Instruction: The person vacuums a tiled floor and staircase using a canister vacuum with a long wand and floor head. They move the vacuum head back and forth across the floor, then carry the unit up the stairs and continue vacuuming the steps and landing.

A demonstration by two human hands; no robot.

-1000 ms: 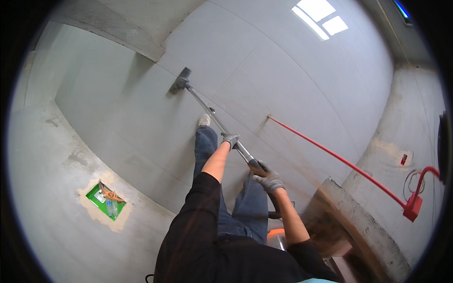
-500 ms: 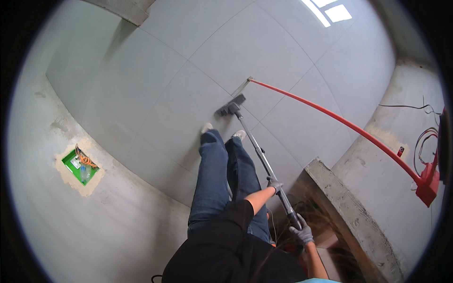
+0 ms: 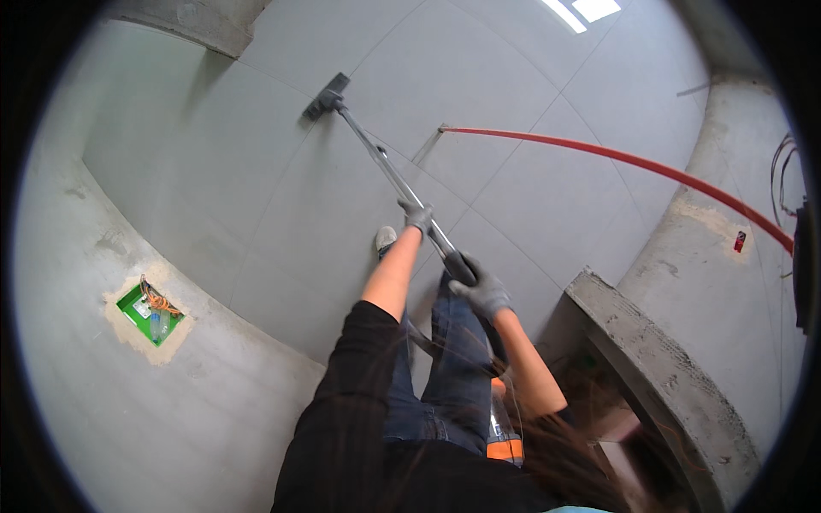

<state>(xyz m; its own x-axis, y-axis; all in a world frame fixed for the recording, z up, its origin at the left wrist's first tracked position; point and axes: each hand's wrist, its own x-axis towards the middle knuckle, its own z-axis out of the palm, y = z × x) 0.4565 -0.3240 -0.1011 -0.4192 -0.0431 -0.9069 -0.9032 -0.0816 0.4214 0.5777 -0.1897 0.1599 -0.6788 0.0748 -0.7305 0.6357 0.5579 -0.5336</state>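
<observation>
A vacuum cleaner wand (image 3: 382, 166), a silver tube, slants from near my body up and to the left over the floor. At its far end the dark floor head (image 3: 327, 97) rests on the grey tiles. My left hand (image 3: 416, 216), in a grey glove, is closed round the middle of the tube. Lower down, my gloved right hand (image 3: 486, 293) grips the dark handle (image 3: 460, 268). A dark hose bends below that handle, partly hidden by my arm and leg. Beside my right leg shows part of an orange and clear body (image 3: 505, 446).
A red pole or bar (image 3: 599, 147) stretches across the right side above the tiles. A rough concrete ledge (image 3: 650, 359) curves at the lower right. In the left wall sits a green box (image 3: 147, 314) with orange wires. A concrete block (image 3: 192, 21) juts in at upper left.
Both hands have pushed the wand forward and left, so the floor head lies farther from my feet. My right hand has come up from beside my hip. The view has shifted slightly.
</observation>
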